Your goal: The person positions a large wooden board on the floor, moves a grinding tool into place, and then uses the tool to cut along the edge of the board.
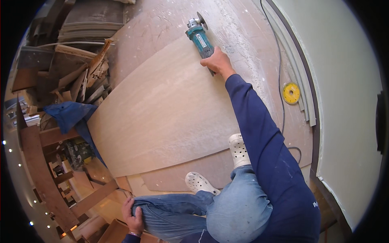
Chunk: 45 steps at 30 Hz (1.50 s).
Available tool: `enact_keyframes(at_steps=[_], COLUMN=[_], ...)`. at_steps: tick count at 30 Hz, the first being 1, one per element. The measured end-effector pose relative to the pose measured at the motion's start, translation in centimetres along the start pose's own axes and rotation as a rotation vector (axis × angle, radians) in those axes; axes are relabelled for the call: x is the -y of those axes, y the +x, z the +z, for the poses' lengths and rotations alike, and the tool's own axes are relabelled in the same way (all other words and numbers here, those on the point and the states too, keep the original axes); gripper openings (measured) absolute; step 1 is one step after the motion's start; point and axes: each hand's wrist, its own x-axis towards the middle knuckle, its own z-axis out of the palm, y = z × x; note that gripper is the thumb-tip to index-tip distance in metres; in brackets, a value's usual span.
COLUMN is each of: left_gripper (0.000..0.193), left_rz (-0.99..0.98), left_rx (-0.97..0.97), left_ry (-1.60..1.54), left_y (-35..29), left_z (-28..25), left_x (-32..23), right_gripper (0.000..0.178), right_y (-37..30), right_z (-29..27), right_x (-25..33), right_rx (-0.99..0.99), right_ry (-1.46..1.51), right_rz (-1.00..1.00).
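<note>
My right hand [219,62] is closed round the rear body of a teal angle grinder [200,42], with my arm stretched out far ahead. A thin dark disc [201,21] sits on the grinder's head, on its right side. Beneath the tool lies a large pale beige slab [162,109] with a light, dusty surface. The grinder is over the slab's far end; whether it touches the slab, I cannot tell. My left hand [133,216] rests at my bent left knee, thumb and fingers apart, with no tool in it.
A yellow disc [291,93] lies at right beside grey strips [302,81] and a dark cable [279,52]. At left are scrap wood [91,77], a blue cloth [69,113] and a brown wooden frame [44,174]. My white clogs [200,183] are at the slab's near edge.
</note>
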Motion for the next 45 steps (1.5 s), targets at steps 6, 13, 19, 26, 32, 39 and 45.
enact_keyframes(at_steps=[6,13,19,26,32,39,45], left_gripper=[0.04,0.04,0.039,0.039,0.038,0.04,0.04], left_rz=[0.007,0.006,-0.003,-0.008,0.002,0.002,0.029], left_rx=[0.011,0.016,0.01,-0.003,0.01,-0.014,-0.019], left_ry=[0.0,0.006,0.007,-0.005,0.015,-0.033,-0.014], left_y=[0.1,0.0,-0.2,-0.5,-0.6,-1.1,-1.4], left_z=[0.0,0.1,0.0,0.0,0.1,0.3,0.2], left_x=[0.0,-0.1,-0.1,0.1,0.3,0.7,0.4], right_gripper=[0.068,0.066,0.065,0.067,0.067,0.07,0.07], right_y=[-1.0,0.3,0.4,0.7,0.7,-1.4,-1.8], right_z=[-0.1,-0.1,-0.4,-0.9,-0.7,0.1,0.2], right_x=[-0.6,-0.8,0.7,1.2,0.6,-1.1,-1.9], right_rx=[-0.026,-0.026,0.008,0.059,0.037,-0.007,-0.023], right_ry=[-0.031,0.013,0.048,0.061,0.059,0.005,-0.02], right_rz=[-0.017,-0.007,0.002,0.023,0.004,-0.003,0.003])
